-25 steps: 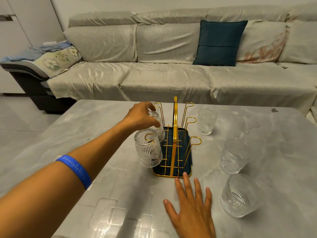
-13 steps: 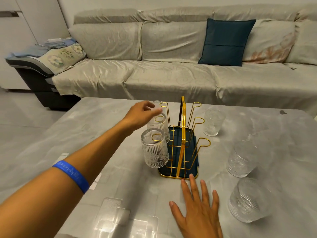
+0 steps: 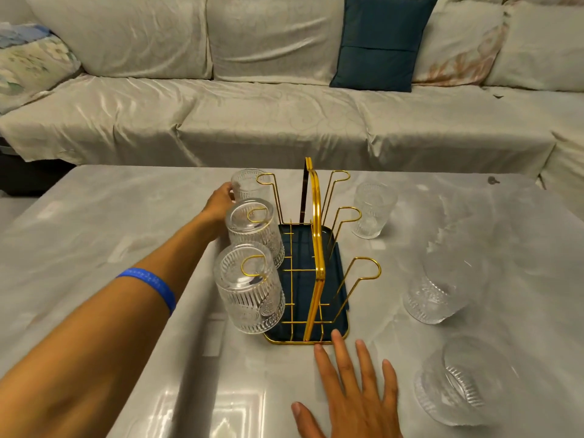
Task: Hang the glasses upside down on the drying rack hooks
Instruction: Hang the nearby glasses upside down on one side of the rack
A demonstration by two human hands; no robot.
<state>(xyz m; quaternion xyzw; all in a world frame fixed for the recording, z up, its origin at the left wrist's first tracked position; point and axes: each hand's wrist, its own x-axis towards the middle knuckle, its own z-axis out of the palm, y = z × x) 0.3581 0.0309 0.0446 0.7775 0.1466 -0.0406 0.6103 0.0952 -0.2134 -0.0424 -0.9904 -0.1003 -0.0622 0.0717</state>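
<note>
The third ribbed glass [image 3: 249,184] is being hung on the gold drying rack's [image 3: 313,263] far-left hook by the left hand [image 3: 221,200] curled around it, while the empty right hand [image 3: 350,396] is being rested flat and open on the desk [image 3: 94,222], so one upright glass [image 3: 373,210] probably needs grabbing next.

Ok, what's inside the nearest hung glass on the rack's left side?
Through the nearest hung glass a gold hook loop shows, reaching up near its base. The ribbed wall blurs the hook's lower stem, so nothing else can be made out.

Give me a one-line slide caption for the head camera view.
Left hand sets a third glass on the gold drying rack; three glasses wait on the table.
</note>
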